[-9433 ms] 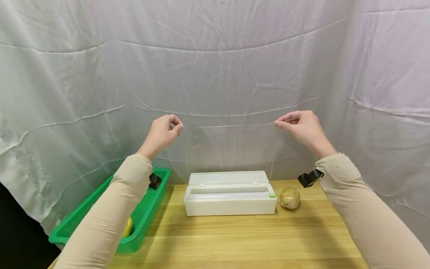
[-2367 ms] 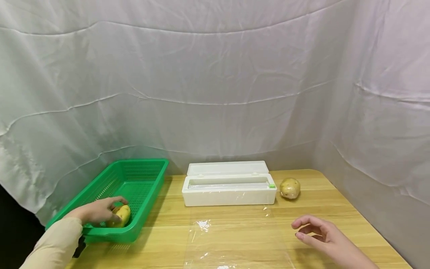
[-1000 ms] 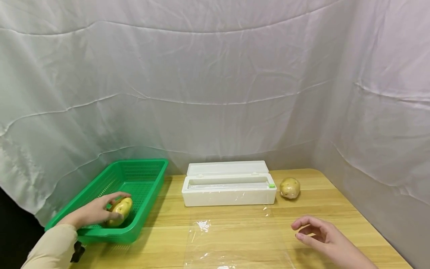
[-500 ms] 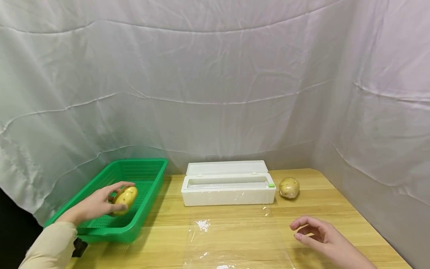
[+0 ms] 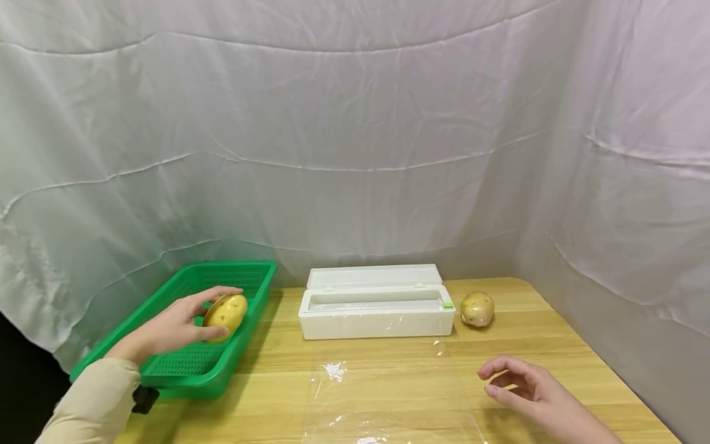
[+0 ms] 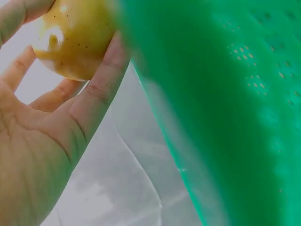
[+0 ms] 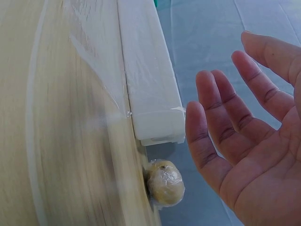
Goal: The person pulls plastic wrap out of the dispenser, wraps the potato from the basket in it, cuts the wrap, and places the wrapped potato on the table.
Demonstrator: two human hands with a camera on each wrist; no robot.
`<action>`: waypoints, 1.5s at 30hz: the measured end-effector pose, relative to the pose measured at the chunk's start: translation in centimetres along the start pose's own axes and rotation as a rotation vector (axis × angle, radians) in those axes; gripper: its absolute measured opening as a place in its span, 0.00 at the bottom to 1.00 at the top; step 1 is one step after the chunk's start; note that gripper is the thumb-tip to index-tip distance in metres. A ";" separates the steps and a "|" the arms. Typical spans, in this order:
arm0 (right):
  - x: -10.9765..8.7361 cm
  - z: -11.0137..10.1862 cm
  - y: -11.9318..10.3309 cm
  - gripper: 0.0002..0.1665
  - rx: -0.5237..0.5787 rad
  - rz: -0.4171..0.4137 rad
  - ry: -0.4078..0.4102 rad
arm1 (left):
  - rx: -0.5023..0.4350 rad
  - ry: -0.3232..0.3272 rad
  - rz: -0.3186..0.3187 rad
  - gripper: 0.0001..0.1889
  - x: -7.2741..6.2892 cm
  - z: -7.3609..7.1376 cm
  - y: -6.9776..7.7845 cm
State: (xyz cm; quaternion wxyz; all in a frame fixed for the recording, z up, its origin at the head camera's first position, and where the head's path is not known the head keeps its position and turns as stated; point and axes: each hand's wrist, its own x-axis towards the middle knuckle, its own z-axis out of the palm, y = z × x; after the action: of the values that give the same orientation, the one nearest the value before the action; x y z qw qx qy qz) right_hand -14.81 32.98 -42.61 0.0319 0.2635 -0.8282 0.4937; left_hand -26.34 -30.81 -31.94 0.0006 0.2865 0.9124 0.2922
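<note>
My left hand [image 5: 174, 324] grips a yellow potato [image 5: 227, 313] between thumb and fingers, above the right side of the green basket [image 5: 222, 373]. In the left wrist view the potato [image 6: 77, 40] sits at the fingertips, beside the blurred green basket wall [image 6: 188, 94]. My right hand [image 5: 532, 391] hovers over the table's right side with loosely bent fingers, holding nothing. A sheet of clear plastic wrap [image 5: 388, 388] lies flat on the table, running from the white wrap dispenser [image 5: 377, 324] toward me. The right wrist view shows this wrap [image 7: 96, 52] too.
A second potato [image 5: 477, 309], covered in clear wrap, rests right of the dispenser, whose lid [image 5: 374, 277] is raised. A green slider [image 5: 448, 305] sits at the dispenser's right end. The wooden table [image 5: 532, 327] ends against a grey-white curtain [image 5: 355, 154].
Earlier both hands held the wrap up; it then lay on the table. My left hand has taken the potato from the basket's bottom, lifting it and moving right. The right hand stays put lately.
</note>
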 end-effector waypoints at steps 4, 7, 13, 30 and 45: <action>0.0 0.1 0.0 0.14 -0.008 -0.001 0.001 | 0.040 0.002 0.041 0.37 0.8 0.4 1.3; -0.1 0.1 0.1 0.13 -0.020 0.002 0.006 | 0.053 -0.004 0.057 0.36 1.4 0.8 2.2; -0.1 0.1 0.0 0.13 -0.028 0.019 0.014 | 0.041 -0.037 0.086 0.36 2.8 2.1 3.7; 0.1 0.4 -0.5 0.14 -0.032 0.067 0.038 | -0.046 -0.156 0.205 0.35 5.8 6.5 7.1; 0.2 0.6 0.2 0.14 -0.048 0.055 0.028 | -0.006 -0.276 0.302 0.38 8.8 11.8 11.0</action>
State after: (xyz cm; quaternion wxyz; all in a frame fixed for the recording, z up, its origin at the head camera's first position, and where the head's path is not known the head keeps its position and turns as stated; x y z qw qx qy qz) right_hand -14.94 32.45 -43.03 0.0361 0.2330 -0.8462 0.4778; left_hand -25.98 -12.62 -34.42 0.0827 0.4576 0.8494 0.2496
